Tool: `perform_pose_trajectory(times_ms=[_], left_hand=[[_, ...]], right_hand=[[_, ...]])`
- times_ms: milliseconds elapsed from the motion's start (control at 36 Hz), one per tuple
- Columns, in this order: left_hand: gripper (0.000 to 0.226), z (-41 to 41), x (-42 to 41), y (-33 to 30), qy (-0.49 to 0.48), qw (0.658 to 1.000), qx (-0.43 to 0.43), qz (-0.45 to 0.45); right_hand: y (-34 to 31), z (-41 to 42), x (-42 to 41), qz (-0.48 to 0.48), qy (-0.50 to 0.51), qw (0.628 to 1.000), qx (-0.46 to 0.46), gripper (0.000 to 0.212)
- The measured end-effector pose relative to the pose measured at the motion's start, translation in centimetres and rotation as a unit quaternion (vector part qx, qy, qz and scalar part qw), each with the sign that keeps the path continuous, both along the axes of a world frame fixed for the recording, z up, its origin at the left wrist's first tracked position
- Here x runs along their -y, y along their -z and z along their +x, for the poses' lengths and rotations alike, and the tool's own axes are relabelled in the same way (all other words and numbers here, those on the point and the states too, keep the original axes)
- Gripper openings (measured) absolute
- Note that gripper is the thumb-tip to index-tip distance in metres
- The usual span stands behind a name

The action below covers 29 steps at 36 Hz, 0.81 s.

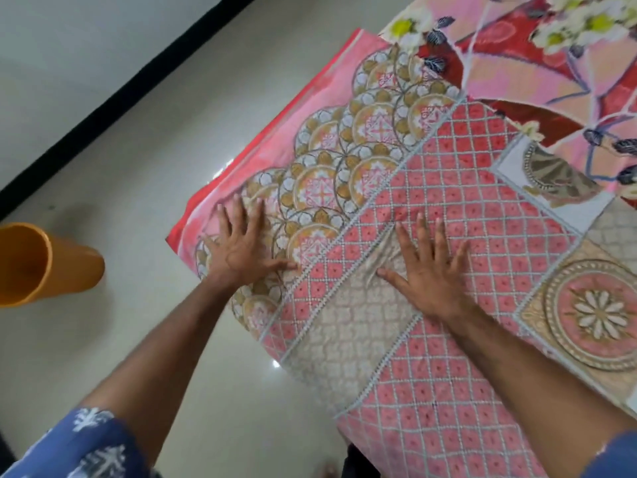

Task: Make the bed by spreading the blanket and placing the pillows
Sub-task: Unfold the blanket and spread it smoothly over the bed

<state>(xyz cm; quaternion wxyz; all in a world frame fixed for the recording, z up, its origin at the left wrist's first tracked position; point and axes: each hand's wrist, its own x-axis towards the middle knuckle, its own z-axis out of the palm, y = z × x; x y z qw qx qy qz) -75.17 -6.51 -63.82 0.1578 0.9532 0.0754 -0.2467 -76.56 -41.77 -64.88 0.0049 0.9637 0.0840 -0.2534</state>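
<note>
Pressing flat: left hand (241,248) and right hand (429,270), fingers straight and spread, palms down on the blanket (431,374).

Nearest, blue patterned sleeves (86,446); glossy pale floor (138,201) beneath, orange bucket (38,263) at left; black skirting line (113,98) beyond; blanket lies spread over the bed corner, pink lattice, gold medallions, beige panels; floral sheet (551,63) farthest.

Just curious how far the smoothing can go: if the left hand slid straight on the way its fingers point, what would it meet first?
Probably the blanket's red edge, then bare floor; nothing else shows in that line, though depth is unclear.
</note>
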Motion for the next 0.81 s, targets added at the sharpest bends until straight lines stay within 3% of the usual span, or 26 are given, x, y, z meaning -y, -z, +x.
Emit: perform_pose_trajectory(times_ms=[194, 361, 667, 806], left_hand=[[0.162, 4.2, -2.5, -0.7, -0.018, 0.998, -0.062, 0.005], [0.155, 5.9, -4.2, -0.6, 0.013, 0.999, -0.040, 0.013], [0.162, 10.1, -7.2, 2.2, 0.030, 0.993, -0.036, -0.107], [0.155, 11.9, -8.9, 2.5, 0.101, 0.983, -0.069, -0.134]], right_hand=[[-0.8, 1.3, -0.1, 0.018, 0.027, 0.997, -0.072, 0.096], [-0.1, 1.4, -0.1, 0.006, 0.029, 0.997, -0.070, 0.098], [-0.7, 2.9, -0.9, -0.020, 0.056, 0.985, -0.162, 0.103], [-0.7, 2.7, -2.4, -0.060, 0.093, 0.979, -0.170, 0.108]])
